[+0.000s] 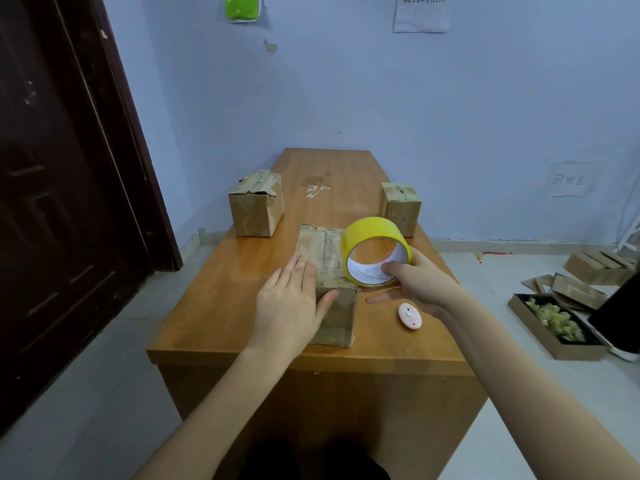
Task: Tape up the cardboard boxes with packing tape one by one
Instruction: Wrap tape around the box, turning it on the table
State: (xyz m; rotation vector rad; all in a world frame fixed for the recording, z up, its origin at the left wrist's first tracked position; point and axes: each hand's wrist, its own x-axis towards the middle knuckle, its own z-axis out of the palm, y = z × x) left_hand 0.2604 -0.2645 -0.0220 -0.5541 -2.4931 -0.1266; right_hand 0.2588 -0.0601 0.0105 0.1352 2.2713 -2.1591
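Observation:
A worn cardboard box (325, 251) with a label on top stands near the front of the wooden table (221, 292). My left hand (294, 299) rests flat on its top left edge, fingers straight, thumb against the front face. My right hand (415, 282) grips a roll of yellow packing tape (375, 249), thumb inside the core, and holds it against the box's right top edge. Two more cardboard boxes stand further back: a larger box (256, 206) at the left edge and a smaller box (401, 207) at the right edge.
A small pink oval object (410, 315) lies on the table under my right wrist. A dark door (62, 188) is at the left. On the floor to the right are a tray of scraps (550, 320) and flat cardboard pieces (595, 268).

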